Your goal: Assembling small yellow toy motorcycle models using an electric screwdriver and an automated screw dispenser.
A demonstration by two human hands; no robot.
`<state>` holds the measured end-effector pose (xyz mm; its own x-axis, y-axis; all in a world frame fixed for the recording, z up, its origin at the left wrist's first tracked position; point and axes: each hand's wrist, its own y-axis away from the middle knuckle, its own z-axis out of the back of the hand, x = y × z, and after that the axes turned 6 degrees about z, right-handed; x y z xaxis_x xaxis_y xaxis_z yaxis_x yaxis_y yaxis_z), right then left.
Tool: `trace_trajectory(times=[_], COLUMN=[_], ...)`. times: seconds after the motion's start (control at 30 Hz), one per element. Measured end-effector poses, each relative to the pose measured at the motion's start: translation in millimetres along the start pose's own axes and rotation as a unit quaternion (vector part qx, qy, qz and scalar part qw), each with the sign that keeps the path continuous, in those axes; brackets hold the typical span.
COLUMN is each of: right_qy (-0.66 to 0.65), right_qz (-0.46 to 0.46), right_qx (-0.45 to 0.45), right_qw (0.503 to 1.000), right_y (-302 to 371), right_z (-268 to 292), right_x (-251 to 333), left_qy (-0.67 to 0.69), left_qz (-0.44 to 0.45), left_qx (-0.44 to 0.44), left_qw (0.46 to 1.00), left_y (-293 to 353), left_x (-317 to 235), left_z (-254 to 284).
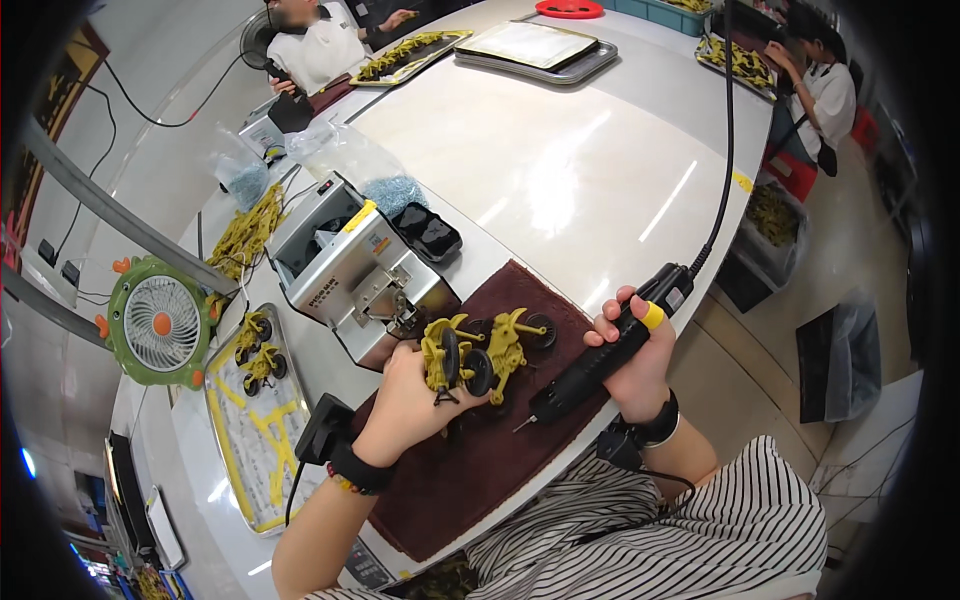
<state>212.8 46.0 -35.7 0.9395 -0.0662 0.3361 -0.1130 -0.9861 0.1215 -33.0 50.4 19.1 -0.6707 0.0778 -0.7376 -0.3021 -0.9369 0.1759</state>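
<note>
My left hand (pixel 408 400) is closed round a small olive-yellow toy vehicle (pixel 436 352) with black wheels, close to the front of a silver box-shaped machine (pixel 365 290). Right beside it, a second olive-yellow toy piece (pixel 508 350) with a black wheel shows above the dark red mat (pixel 470 490); I cannot tell whether my fingers touch it. In my right hand (pixel 645 355) is a black electric screwdriver (pixel 590 365), gripped with its thin bit pointing down and left over the mat. A yellow band circles one finger. The screwdriver's cord rises from its top end.
Left of the mat lies a metal tray (pixel 245 440) with a few toy vehicles (pixel 262 365). Behind it stands a green fan (pixel 160 322). A black dish (pixel 428 232) and bagged small parts (pixel 390 190) sit past the machine. Two people work at the far table edges.
</note>
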Motion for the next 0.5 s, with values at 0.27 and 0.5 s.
trace_trajectory(times=[0.27, 0.5], right_qy=[0.011, 0.025], right_qz=[0.009, 0.010], right_qx=[-0.002, -0.009], right_qw=[1.000, 1.000], right_y=[-3, -3], right_z=[0, -4], right_x=[1, 0], left_qy=[-0.101, -0.197], left_qz=[-0.003, 0.131], left_qx=[-0.131, -0.160], left_qw=[0.986, 0.958], left_y=[46, 75], left_x=[-2, 24], left_z=[20, 25])
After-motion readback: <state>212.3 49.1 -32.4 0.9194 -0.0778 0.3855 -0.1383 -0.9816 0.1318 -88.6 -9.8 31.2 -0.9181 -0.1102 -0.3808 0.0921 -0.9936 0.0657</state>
